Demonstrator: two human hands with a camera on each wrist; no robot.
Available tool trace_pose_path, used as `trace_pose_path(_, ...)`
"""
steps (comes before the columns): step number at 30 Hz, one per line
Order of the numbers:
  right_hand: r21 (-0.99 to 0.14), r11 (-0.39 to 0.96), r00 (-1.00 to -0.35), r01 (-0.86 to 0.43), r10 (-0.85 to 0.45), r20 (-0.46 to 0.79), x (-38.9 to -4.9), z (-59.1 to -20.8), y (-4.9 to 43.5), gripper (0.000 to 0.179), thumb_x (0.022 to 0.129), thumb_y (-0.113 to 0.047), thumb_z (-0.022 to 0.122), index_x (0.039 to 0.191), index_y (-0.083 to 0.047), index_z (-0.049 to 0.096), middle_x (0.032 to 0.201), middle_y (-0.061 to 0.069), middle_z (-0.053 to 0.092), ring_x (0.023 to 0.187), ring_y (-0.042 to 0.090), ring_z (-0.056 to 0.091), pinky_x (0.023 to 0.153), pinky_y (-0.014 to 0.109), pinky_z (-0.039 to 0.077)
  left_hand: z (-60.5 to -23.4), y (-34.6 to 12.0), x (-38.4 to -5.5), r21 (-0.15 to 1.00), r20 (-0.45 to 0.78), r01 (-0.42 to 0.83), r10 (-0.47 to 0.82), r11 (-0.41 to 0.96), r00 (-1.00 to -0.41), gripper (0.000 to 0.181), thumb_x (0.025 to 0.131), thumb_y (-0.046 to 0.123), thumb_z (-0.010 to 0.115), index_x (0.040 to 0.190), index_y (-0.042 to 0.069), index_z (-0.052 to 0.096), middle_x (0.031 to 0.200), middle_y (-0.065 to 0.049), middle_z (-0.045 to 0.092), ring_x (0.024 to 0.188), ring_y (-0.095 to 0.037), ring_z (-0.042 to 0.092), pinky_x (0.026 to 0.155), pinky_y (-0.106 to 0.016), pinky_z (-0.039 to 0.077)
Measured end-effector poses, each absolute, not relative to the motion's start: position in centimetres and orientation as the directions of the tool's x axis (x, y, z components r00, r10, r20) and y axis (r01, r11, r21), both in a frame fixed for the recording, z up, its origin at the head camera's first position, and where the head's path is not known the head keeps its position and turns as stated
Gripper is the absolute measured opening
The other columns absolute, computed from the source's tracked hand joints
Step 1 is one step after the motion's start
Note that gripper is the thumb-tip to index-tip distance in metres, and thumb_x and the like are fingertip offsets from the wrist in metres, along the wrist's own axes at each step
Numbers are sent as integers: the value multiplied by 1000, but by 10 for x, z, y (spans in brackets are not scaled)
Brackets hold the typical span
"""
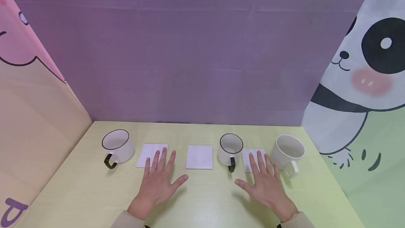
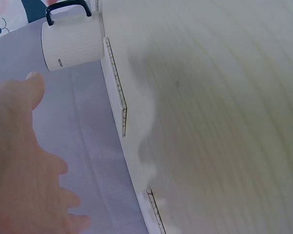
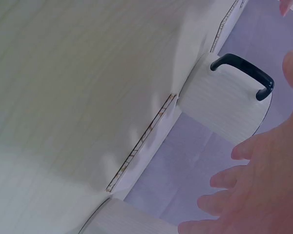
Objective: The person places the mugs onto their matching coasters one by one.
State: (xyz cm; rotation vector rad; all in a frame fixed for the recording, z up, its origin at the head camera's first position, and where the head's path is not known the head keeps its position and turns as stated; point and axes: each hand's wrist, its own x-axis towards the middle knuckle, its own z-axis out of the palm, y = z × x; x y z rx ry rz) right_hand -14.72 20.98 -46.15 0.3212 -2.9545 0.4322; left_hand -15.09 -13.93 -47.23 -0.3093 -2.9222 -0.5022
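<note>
My left hand (image 1: 157, 184) is spread flat above the table, its fingertips over a white square card (image 1: 152, 149) and holding nothing. My right hand (image 1: 265, 185), also spread, holds nothing; its fingers cover part of another white card (image 1: 248, 157). Between the hands lies a third white card (image 1: 199, 157). A white mug with a dark rim and black handle (image 1: 230, 149) stands left of the right fingertips. Just right of that hand is a plain white mug (image 1: 286, 152). Far left stands a wider white mug with a black handle (image 1: 118, 147).
The pale wooden table (image 1: 202, 200) ends at a purple cloth backdrop (image 1: 196, 52). Cloth panels flank it, the right one printed with a panda (image 1: 341, 126). In the wrist views the thick card edges show as corrugated.
</note>
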Motion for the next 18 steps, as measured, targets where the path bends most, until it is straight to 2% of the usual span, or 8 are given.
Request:
trace_pose_path(12, -268, 934, -966, -235, -193, 175, -147, -463, 211, 96, 93, -68, 54, 159, -3, 29, 165, 24, 21, 152, 46, 14, 117, 67, 12, -472, -137, -149, 328, 191, 248, 193, 912, -962, 86, 97, 65, 50, 160, 9, 31, 165, -22, 21, 152, -44, 18, 120, -61, 11)
trace_pose_path(18, -277, 925, -957, -259, -207, 202, -150, -465, 207, 93, 95, -65, 55, 158, -2, 30, 163, 25, 24, 151, 47, 19, 117, 66, 17, -474, -138, -151, 329, 213, 273, 210, 904, -954, 83, 99, 61, 51, 160, 9, 31, 164, -23, 23, 151, -44, 21, 120, -59, 15)
